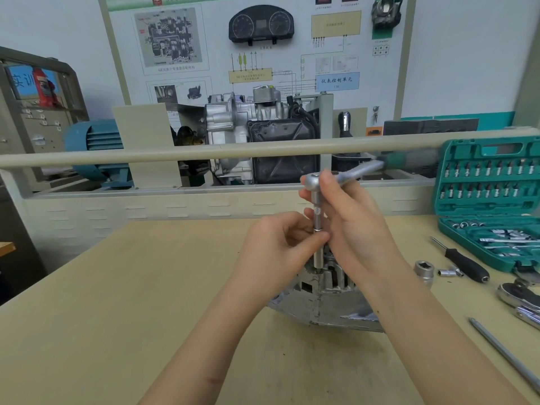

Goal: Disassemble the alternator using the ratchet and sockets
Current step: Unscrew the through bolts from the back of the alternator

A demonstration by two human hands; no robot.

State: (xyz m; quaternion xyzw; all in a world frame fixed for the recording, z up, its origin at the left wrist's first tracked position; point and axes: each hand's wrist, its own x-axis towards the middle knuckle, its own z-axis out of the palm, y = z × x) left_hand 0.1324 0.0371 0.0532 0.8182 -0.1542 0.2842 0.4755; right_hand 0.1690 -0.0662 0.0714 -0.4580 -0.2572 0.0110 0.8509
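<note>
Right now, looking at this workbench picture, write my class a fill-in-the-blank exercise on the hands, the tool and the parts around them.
1. The ratchet stands upright on a long extension bar that reaches down into the ____.
2. The left hand pinches the bar, while the ____ hand steadies the ratchet's head.
3. The open socket case sits at the bench's ____ side.
4. A loose big socket stands on the bench, beside a black-handled ____.

Missing words: alternator; right; right; screwdriver
</note>
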